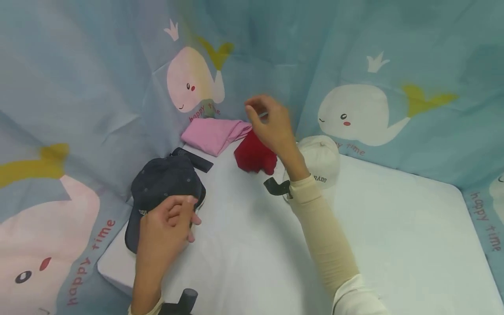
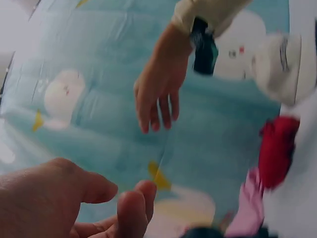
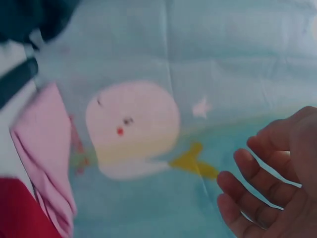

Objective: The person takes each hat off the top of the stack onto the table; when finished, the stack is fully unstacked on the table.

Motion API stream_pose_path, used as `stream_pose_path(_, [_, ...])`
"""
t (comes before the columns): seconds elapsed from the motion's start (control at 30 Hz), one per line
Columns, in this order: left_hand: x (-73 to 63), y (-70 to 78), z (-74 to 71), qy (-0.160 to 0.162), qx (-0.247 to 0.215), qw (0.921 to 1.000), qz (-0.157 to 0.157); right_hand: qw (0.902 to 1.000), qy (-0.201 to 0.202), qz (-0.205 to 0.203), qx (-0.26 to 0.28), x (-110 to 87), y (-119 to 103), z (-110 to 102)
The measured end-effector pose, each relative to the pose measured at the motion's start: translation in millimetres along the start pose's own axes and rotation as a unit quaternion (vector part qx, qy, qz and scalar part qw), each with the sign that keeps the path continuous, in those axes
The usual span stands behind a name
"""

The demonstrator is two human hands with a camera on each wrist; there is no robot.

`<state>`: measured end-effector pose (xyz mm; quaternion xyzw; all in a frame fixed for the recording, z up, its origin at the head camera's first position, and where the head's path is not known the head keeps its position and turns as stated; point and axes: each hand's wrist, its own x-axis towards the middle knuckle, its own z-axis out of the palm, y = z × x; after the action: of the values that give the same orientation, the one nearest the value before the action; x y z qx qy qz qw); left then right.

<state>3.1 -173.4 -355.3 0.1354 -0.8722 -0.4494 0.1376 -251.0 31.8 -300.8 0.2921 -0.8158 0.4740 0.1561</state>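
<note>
My left hand (image 1: 165, 232) is raised in front of a navy cap (image 1: 163, 177), overlapping it in the head view. Its fingers are loosely bent, and the left wrist view shows nothing between thumb and fingers. Above a bundled red cloth (image 1: 253, 154) hangs my right hand (image 1: 273, 124), relaxed and holding nothing, as the right wrist view also shows. Beside the red cloth lies a folded pink cloth (image 1: 214, 133). A cream cap (image 1: 324, 159) with dark lettering sits to the right, partly hidden behind my right forearm.
A dark, flat, elongated object (image 1: 198, 161) lies between the navy cap and the pink cloth. Everything rests on a white table (image 1: 409, 227). Blue curtains (image 1: 267, 52) printed with whales stand close around its back and left edges.
</note>
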Motion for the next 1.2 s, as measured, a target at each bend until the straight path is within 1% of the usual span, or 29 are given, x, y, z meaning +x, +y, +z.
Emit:
stream_pose_path(0.03, [-4.0, -7.4, -6.5, 0.034, 0.019, 0.9992, -0.01, 0.9999, -0.014, 0.001, 0.003, -3.2, -2, 9])
stream_pose_path(0.07, [-7.8, -16.9, -13.1, 0.069, 0.04, 0.9966, -0.019, 0.9996, -0.028, 0.002, 0.007, -6.6, -4, 18])
stream_pose_path(0.1, [-11.6, -27.6, -19.8, 0.102, 0.061, 0.9923, -0.034, 0.999, -0.042, 0.006, 0.013, -10.7, -7, 27])
stream_pose_path(0.13, [-15.5, -39.6, -26.7, 0.125, 0.082, 0.9868, -0.061, 0.9983, -0.055, 0.009, 0.018, -15.3, -8, 37])
stream_pose_path(0.17, [-19.3, -51.4, -33.1, 0.142, 0.097, 0.9809, -0.092, 0.9972, -0.069, 0.011, 0.024, -20.1, -10, 47])
stream_pose_path(0.2, [-22.3, -63.9, -39.7, 0.151, 0.114, 0.9734, -0.129, 0.996, -0.086, 0.013, 0.024, -24.9, -11, 57])
stream_pose_path(0.23, [-25.3, -76.1, -45.2, 0.158, 0.133, 0.9645, -0.165, 0.9943, -0.102, 0.017, 0.024, -29.9, -12, 66])
stream_pose_path(0.27, [-27.6, -86.9, -48.7, 0.154, 0.146, 0.9581, -0.193, 0.9927, -0.116, 0.021, 0.024, -34.1, -13, 74])
stream_pose_path(0.33, [-31.2, -103.9, -53.5, 0.116, 0.164, 0.9443, -0.26, 0.989, -0.145, 0.027, 0.017, -40.9, -13, 89])
stream_pose_path(0.37, [-32.6, -110.6, -54.4, 0.099, 0.17, 0.9383, -0.285, 0.9868, -0.159, 0.031, 0.01, -43.7, -13, 95])
stream_pose_path(0.4, [-33.5, -116.8, -55.0, 0.081, 0.182, 0.9322, -0.302, 0.9845, -0.172, 0.037, 0.004, -46.4, -13, 102])
stream_pose_path(0.5, [-36.1, -130.8, -52.7, 0.042, 0.195, 0.9254, -0.323, 0.979, -0.198, 0.047, -0.011, -52.0, -12, 121])
stream_pose_path(0.63, [-38.4, -142.4, -51.3, 0.031, 0.194, 0.9235, -0.33, 0.9726, -0.226, 0.052, -0.021, -56.4, -11, 143])
stream_pose_path(0.73, [-39.9, -145.7, -52.3, 0.028, 0.179, 0.9207, -0.346, 0.9692, -0.238, 0.057, -0.024, -57.5, -12, 153])
stream_pose_path(0.87, [-40.3, -146.1, -53.1, 0.02, 0.165, 0.9189, -0.358, 0.9677, -0.243, 0.061, -0.03, -57.6, -14, 159])
stream_pose_path(0.93, [-39.1, -145.7, -53.5, 0.015, 0.165, 0.9178, -0.361, 0.9681, -0.242, 0.057, -0.034, -57.3, -14, 160])
stream_pose_path(1.07, [-34.4, -144.0, -52.6, 0.007, 0.167, 0.9189, -0.357, 0.9711, -0.231, 0.047, -0.038, -55.8, -14, 158])
stream_pose_path(1.13, [-31.6, -142.6, -50.9, 0.007, 0.171, 0.9204, -0.352, 0.9723, -0.226, 0.045, -0.038, -55.1, -13, 157])
stream_pose_path(1.2, [-29.9, -142.0, -49.5, 0.008, 0.166, 0.9208, -0.353, 0.9732, -0.224, 0.042, -0.031, -54.8, -13, 157])
